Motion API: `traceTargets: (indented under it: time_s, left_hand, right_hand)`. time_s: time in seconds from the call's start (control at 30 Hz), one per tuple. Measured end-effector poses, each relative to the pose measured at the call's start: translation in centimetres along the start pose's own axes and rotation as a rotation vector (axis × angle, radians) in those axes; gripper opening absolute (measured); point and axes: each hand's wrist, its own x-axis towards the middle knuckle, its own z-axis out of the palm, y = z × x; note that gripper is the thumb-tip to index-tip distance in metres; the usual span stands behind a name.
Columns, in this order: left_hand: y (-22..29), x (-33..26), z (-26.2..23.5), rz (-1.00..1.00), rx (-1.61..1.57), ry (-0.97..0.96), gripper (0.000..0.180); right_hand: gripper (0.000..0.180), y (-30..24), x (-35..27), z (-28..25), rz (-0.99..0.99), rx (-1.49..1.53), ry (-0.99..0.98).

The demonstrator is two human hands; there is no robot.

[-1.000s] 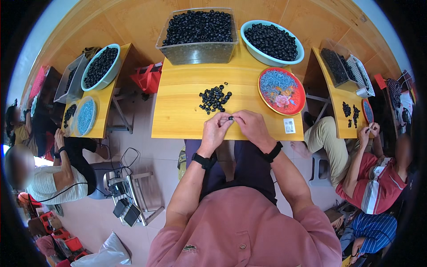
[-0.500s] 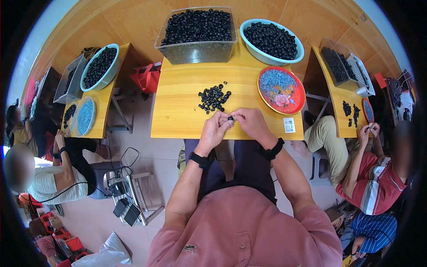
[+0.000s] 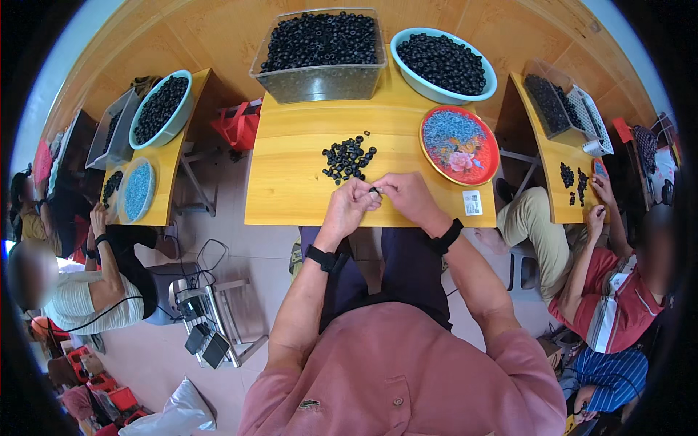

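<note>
Black piece [image 3: 374, 190] between fingers [image 3: 387, 187], apparently one

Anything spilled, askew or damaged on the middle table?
Nothing looks spilled or damaged. The clear box and light blue bowl stand upright, and the red tray holds its small bluish pieces. Minor oddity: one black piece lies apart, just beyond the loose black pile.

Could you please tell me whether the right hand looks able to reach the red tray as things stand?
Probably yes: the red tray lies just beyond the right hand and nothing visible stands between them, though that hand is busy at the small black piece in the left hand.
</note>
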Motion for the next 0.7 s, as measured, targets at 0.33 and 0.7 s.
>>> traceTargets:
  time_s: [0.33,0.7]
  left_hand:
    - [0.4,-0.6,0.5,0.131,0.196,0.055,0.017]
    - [1.4,-0.7,1.6,0.214,0.479,0.151,0.027]
  right_hand:
    - [0.019,-0.5,-1.5,1.8,-0.061,-0.012,0.173]
    - [0.013,2.0,0.1,1.5,0.137,0.356,0.130]
